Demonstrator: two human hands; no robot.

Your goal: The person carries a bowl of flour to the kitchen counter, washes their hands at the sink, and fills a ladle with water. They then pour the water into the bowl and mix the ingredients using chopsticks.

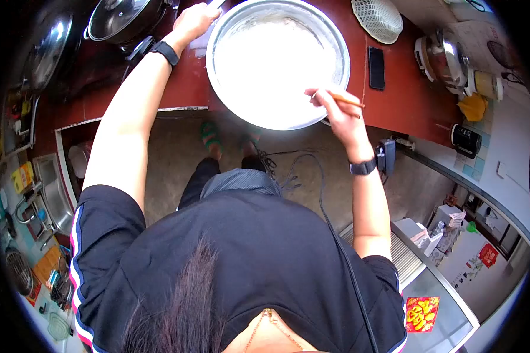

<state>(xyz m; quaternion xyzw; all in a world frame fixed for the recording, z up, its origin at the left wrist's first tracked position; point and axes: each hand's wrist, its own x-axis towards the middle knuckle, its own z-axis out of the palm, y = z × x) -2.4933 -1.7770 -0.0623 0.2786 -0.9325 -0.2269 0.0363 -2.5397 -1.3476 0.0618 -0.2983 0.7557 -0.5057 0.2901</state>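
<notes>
A wide metal basin [341,56] sits on the red-brown counter. Inside it lies a white, overexposed mass [274,73]; whether it is powder or liquid I cannot tell. My right hand [341,115] is closed around brown wooden chopsticks [348,101] at the basin's near right rim. Their tips are lost in the glare. Left of the basin, my left hand [193,25] is closed on a pale, shiny object [216,5], cut off by the top edge of the view, so its kind is unclear.
Right of the basin are a black phone [376,68], a white woven basket [378,20] and a glass-lidded pot [444,59]. A dark lidded pan [118,17] stands at the upper left. A black cable [330,217] runs from my body towards the floor.
</notes>
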